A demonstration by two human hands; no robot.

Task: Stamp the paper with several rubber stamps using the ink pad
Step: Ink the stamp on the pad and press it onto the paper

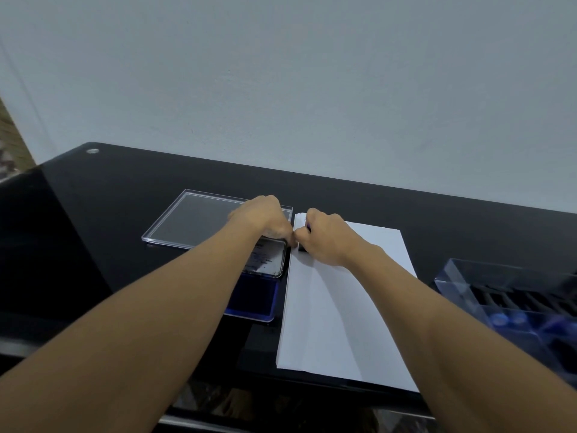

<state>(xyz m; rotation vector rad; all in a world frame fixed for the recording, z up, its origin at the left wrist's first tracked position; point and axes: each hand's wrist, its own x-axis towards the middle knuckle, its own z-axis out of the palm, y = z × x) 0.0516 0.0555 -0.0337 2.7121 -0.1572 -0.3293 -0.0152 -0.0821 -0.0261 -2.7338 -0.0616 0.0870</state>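
Observation:
A stack of white paper (337, 314) lies on the black table. At its far left corner my right hand (324, 237) grips a small dark rubber stamp (302, 247), held down on the paper. My left hand (265, 220) has its fingers curled, with the fingertips at the paper's left edge beside the stamp; whether it pinches anything is hidden. Left of the paper sits the blue ink pad (259, 295), with a dark inked plate (270, 257) at its far end, partly under my left wrist.
A clear plastic lid (193, 221) lies flat behind the ink pad. At the right edge stands a clear blue-tinted stamp box (512, 295) with several dark slots. The glossy black table (93, 232) ends at a pale wall behind.

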